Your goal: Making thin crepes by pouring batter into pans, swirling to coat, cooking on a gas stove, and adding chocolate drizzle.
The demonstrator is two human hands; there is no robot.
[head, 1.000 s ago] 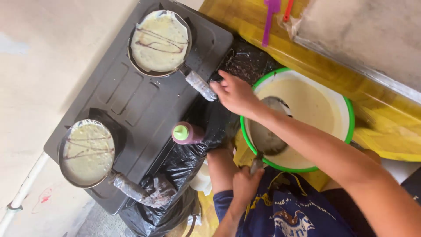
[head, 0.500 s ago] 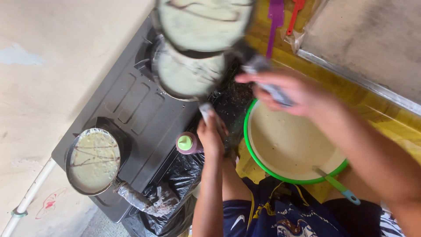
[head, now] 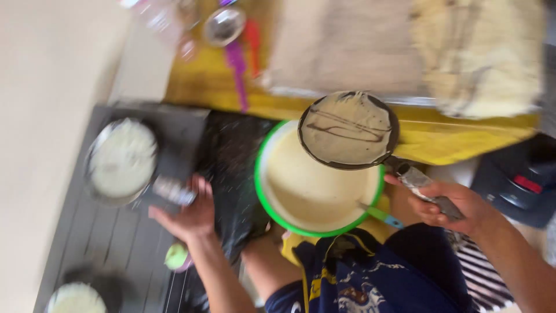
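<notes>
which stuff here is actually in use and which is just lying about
In use:
- small black frying pan with thin pale crepe, held by right hand
- second small pan on the grey stove, handle gripped by left hand
- green-rimmed bowl of pale batter

Lying about:
- purple plastic utensil
- red plastic utensil
- third small pan at the stove's near corner

The dark pan looks like matt metal — pale batter coats it smoothly; the green-rimmed bowl is glossy plastic — the black sheet crinkled, shiny plastic.
</notes>
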